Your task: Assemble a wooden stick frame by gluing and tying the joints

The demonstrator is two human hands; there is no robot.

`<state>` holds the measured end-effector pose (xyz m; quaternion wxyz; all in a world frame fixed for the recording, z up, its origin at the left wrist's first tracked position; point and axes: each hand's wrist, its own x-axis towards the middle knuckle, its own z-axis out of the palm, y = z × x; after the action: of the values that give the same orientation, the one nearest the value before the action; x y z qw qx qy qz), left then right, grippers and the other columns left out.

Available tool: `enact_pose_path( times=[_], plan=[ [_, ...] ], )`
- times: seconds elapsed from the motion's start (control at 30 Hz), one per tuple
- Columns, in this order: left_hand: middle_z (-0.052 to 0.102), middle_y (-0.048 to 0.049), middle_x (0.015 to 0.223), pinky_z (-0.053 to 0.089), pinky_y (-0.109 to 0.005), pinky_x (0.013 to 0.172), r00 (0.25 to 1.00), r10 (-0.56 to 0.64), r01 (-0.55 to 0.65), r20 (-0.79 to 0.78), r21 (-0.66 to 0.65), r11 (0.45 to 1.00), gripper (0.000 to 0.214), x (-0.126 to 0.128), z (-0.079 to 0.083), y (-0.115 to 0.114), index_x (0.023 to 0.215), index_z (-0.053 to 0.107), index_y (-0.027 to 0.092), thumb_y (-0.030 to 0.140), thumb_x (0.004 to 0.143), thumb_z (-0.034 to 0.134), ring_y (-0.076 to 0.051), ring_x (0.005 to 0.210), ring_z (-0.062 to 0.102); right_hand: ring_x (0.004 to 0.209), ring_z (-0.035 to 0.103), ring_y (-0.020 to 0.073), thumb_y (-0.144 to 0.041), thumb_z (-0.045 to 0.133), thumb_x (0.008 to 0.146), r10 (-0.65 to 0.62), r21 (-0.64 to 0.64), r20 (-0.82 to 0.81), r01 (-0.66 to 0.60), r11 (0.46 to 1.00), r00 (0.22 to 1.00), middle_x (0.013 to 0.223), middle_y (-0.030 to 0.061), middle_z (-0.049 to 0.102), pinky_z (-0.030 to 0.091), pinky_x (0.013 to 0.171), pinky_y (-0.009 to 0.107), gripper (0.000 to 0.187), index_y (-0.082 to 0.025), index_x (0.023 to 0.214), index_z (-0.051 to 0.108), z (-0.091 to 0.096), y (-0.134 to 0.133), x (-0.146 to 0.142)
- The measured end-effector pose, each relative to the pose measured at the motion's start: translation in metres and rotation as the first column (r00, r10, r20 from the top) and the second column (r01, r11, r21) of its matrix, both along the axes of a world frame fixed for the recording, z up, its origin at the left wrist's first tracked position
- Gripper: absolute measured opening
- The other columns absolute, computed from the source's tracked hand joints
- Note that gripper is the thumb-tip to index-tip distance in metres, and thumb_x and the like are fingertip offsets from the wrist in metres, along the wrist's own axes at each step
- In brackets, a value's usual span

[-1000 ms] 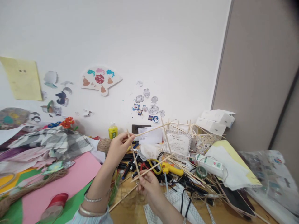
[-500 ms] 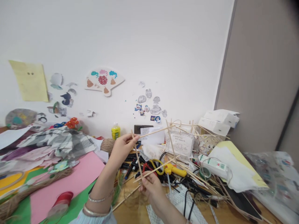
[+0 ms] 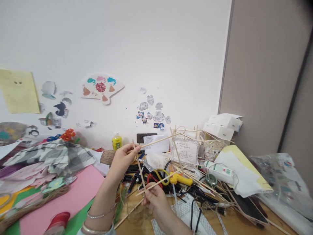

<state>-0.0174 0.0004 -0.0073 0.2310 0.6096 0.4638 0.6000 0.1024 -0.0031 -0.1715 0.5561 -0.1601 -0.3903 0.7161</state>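
A square-like frame of thin wooden sticks [image 3: 161, 140] hangs in the air between my hands, its ends crossing past the corners. My left hand [image 3: 124, 160] pinches the upper left corner, where two sticks cross. At the lower left corner, my right hand [image 3: 155, 197] closes its thumb and fingers on the crossing of the left stick and the bottom stick [image 3: 161, 180]. The right stick [image 3: 176, 148] slants down on the far side, away from both hands. Behind the frame lies a yellow hot glue gun [image 3: 181, 179] with a glue stick jutting from it.
Pens, scissors [image 3: 164, 178] and loose sticks crowd the wooden table [image 3: 129, 212]. A pink sheet [image 3: 66, 199], plaid cloth [image 3: 53, 156] and red-topped spool [image 3: 58, 222] lie left. A yellow bottle [image 3: 116, 141] stands by the wall. White boxes [image 3: 222, 125] and plastic bags [image 3: 281, 182] are right.
The view has turned slightly right, so things shift left in the picture. Both hands keep their hold on the stick frame, which has barely moved relative to them.
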Motion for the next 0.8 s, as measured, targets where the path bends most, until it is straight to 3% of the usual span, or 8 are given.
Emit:
enact_pose_path(
  times=[0.27, 0.53, 0.67, 0.8],
  plan=[
    [0.039, 0.0083, 0.049, 0.021, -0.019, 0.042, 1.000, 0.002, -0.002, 0.007, 0.006, 1.000, 0.040, 0.0020, -0.0010, 0.0013, 0.074, 0.061, 0.015, 0.054, 0.065, 0.063, -0.006, 0.043, 0.030, 0.045, 0.051, 0.0055, -0.044, 0.081, 0.057, 0.011, 0.036, 0.033, -0.012, 0.999, 0.999, 0.066, -0.0038, 0.064, 0.039, 0.051, 0.019, 0.042, -0.017, 0.079, 0.057, -0.0018, 0.0016, -0.0003],
    [0.063, 0.0002, 0.067, 0.038, -0.020, 0.051, 0.999, 0.029, -0.028, -0.030, 0.029, 0.999, 0.035, -0.0002, -0.0002, -0.0001, 0.078, 0.066, 0.016, 0.049, 0.065, 0.066, -0.012, 0.058, 0.053, 0.043, 0.053, 0.0062, -0.046, 0.079, 0.061, 0.029, 0.084, 0.070, -0.035, 0.996, 0.997, 0.074, 0.0015, 0.069, 0.038, 0.049, 0.020, 0.042, -0.016, 0.079, 0.055, -0.0009, -0.0002, -0.0008],
    [0.068, -0.0024, 0.077, 0.043, -0.021, 0.058, 0.998, 0.033, -0.031, -0.049, 0.033, 0.999, 0.033, -0.0003, 0.0009, -0.0009, 0.076, 0.067, 0.016, 0.047, 0.064, 0.067, -0.014, 0.066, 0.058, 0.044, 0.053, 0.0057, -0.047, 0.078, 0.062, 0.023, 0.096, 0.074, -0.030, 0.995, 0.997, 0.075, 0.0010, 0.069, 0.038, 0.049, 0.019, 0.042, -0.017, 0.080, 0.055, -0.0017, 0.0001, -0.0006],
    [0.068, -0.0037, 0.079, 0.041, -0.021, 0.054, 0.997, 0.028, -0.026, -0.074, 0.019, 0.999, 0.033, 0.0014, 0.0024, -0.0036, 0.077, 0.067, 0.016, 0.047, 0.066, 0.065, -0.014, 0.064, 0.058, 0.045, 0.053, 0.0058, -0.048, 0.078, 0.061, 0.017, 0.096, 0.073, -0.023, 0.995, 0.997, 0.071, -0.0006, 0.067, 0.038, 0.049, 0.019, 0.043, -0.016, 0.080, 0.055, -0.0044, 0.0031, -0.0017]
  ],
)
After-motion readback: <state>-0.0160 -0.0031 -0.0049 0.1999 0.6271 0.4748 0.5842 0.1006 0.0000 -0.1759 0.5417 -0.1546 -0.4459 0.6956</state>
